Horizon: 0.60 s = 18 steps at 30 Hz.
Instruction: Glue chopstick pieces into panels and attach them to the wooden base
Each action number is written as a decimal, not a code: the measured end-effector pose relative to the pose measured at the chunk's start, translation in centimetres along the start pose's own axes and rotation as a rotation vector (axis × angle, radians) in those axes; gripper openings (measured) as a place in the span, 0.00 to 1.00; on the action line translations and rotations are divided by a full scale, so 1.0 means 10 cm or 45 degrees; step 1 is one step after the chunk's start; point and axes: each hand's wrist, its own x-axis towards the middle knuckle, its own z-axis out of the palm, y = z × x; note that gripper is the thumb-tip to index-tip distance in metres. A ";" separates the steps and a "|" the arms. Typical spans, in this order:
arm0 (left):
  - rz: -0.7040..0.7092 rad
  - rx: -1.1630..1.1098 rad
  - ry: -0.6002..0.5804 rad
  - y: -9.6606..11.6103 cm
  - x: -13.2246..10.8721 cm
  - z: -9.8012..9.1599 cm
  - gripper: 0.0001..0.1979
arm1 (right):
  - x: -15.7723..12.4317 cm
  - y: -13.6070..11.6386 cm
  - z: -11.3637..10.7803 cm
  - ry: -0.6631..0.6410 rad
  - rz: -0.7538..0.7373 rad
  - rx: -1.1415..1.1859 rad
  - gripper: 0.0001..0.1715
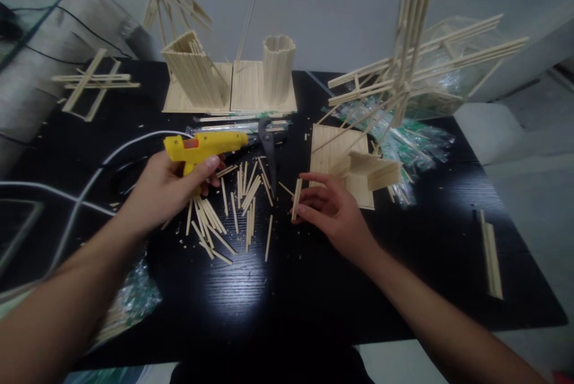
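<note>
A yellow hot glue gun (219, 143) is gripped in my left hand (174, 189), its nozzle pointing right. Beside those fingertips a couple of short sticks (227, 171) show; whether they are held is unclear. Between thumb and fingers, my right hand (332, 207) pinches a small strip of wooden sticks (296, 198), held upright over the table. Cut wooden sticks (251, 198) lie scattered between both hands. Near them rests a dark cutting tool (268, 154), perhaps pliers or snippers. Just beyond my right hand stands a small stick-built base with walls (334, 145).
Stick-built towers (278, 70) on square bases stand at the back of the black table (314, 294). A windmill-like frame (406, 67) rises at back right above plastic wrappers (417, 139). A white cord (85, 192) loops at left. A stick bundle (492, 258) lies far right.
</note>
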 end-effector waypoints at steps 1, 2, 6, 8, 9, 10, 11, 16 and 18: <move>-0.008 -0.067 -0.084 -0.01 0.00 -0.01 0.23 | 0.00 0.00 -0.01 -0.001 0.012 0.010 0.29; -0.002 -0.102 -0.153 -0.02 0.00 -0.02 0.23 | 0.00 -0.01 -0.02 -0.001 0.026 0.020 0.30; 0.049 -0.086 -0.342 -0.08 -0.03 -0.07 0.23 | 0.01 0.00 -0.04 -0.013 0.070 0.033 0.34; 0.050 -0.086 -0.411 -0.10 -0.04 -0.09 0.24 | 0.01 0.01 -0.05 -0.031 0.080 0.016 0.36; 0.053 -0.094 -0.441 -0.10 -0.05 -0.09 0.24 | 0.01 0.02 -0.06 -0.043 0.084 0.009 0.36; 0.060 -0.097 -0.469 -0.10 -0.06 -0.09 0.24 | 0.01 0.02 -0.06 -0.054 0.086 0.004 0.37; 0.066 -0.090 -0.493 -0.09 -0.06 -0.08 0.24 | 0.01 0.02 -0.06 -0.062 0.089 0.001 0.37; 0.044 -0.043 -0.510 -0.08 -0.06 -0.05 0.24 | 0.01 0.04 -0.06 -0.025 0.052 -0.085 0.33; 0.022 -0.113 -0.412 -0.08 -0.06 -0.02 0.22 | 0.01 0.05 -0.05 0.003 0.015 -0.146 0.31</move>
